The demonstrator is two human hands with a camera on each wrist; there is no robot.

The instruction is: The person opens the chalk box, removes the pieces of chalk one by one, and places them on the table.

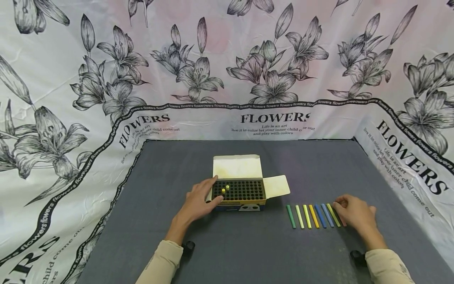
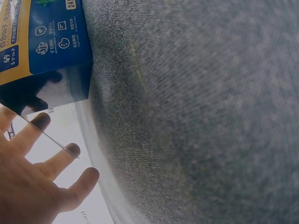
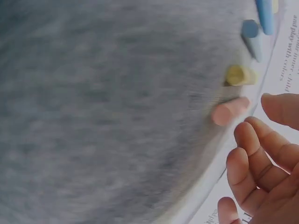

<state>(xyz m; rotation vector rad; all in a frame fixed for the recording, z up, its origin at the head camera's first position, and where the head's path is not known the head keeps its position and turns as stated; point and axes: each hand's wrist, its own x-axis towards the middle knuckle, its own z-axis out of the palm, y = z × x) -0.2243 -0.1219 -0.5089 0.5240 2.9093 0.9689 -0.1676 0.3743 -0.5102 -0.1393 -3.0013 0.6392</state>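
A row of several coloured chalk sticks lies on the grey cloth, from a green stick (image 1: 291, 216) at the left to a pink stick (image 3: 229, 112) at the right end. My right hand (image 1: 356, 213) is at that pink stick, partly covering it in the head view; its thumb and fingertips are apart in the right wrist view. My left hand (image 1: 198, 198) rests at the left end of the chalk box (image 1: 241, 203), thumb by the front corner, other fingers spread. Inside the box is a dark holder (image 1: 248, 190) with rows of holes, and two yellow chalks (image 1: 225, 189) stand in it.
The box's white lid (image 1: 237, 166) is folded back, and a side flap (image 1: 276, 186) sticks out to the right. A white flower-print sheet (image 1: 198, 122) rises behind and along both sides of the grey table cloth (image 1: 248, 248). A black band is near each wrist.
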